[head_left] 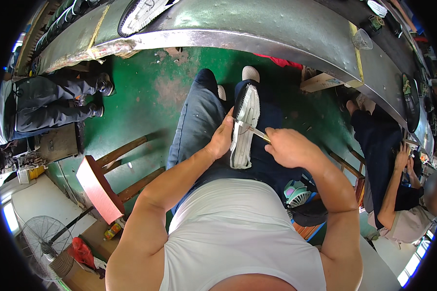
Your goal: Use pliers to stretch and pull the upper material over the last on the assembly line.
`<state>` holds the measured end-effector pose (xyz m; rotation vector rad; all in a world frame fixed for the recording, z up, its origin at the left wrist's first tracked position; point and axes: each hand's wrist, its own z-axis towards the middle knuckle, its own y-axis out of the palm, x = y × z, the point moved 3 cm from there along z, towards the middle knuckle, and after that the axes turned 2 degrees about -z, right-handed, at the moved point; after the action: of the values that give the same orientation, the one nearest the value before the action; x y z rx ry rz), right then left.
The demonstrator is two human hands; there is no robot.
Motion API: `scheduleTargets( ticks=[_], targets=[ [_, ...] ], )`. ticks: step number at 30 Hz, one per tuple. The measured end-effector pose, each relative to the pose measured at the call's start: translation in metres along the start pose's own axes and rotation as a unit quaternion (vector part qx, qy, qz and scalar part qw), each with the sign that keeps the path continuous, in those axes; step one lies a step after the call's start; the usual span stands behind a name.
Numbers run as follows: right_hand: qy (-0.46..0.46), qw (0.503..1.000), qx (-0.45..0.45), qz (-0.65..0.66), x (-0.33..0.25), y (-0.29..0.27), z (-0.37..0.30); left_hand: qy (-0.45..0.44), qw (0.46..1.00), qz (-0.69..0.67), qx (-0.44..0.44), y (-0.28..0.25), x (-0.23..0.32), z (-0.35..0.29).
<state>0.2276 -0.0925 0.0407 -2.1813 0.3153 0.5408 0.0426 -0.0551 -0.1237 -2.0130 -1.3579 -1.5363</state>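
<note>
A shoe (249, 106) lies across my right thigh with its whitish, ridged underside up and a dark edge along its left side. My left hand (222, 137) grips the shoe's left edge near the middle, the fingers partly hidden behind it. In my right hand (290, 148) is a slim tool (259, 133) with a pale handle and a silvery metal end. That metal end lies over the middle of the underside, close to my left fingertips. Whether it touches the shoe I cannot tell.
A metal-topped bench (218, 41) curves ahead, bearing another shoe (143, 14) and a clear cup (362, 40). A stool (99, 189) and a fan (46, 245) stand left, a small green fan (297, 195) right. Co-workers sit at right (403, 208) and stand at left (48, 104).
</note>
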Motion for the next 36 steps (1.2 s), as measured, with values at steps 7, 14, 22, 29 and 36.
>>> scheduleTargets(
  ticks=[7,14,22,29,36],
  targets=[
    [0.035,0.951,0.217,0.218,0.027,0.112,0.019,-0.036,0.992,-0.118,0.026,0.003,0.018,0.003],
    [0.09,0.937,-0.016,0.338,0.034,0.054,0.024,-0.018,0.993,-0.096,0.064,0.006,0.023,0.01],
    [0.069,0.798,0.063,0.596,0.035,0.122,0.035,0.233,0.94,0.236,0.075,-0.006,0.024,0.014],
    [0.097,0.698,-0.108,0.701,0.062,0.081,0.006,0.13,0.848,0.514,0.023,0.007,0.079,0.009],
    [0.063,0.946,0.106,0.301,0.063,0.045,0.062,0.072,0.874,0.478,0.053,0.012,0.059,0.007]
  ],
)
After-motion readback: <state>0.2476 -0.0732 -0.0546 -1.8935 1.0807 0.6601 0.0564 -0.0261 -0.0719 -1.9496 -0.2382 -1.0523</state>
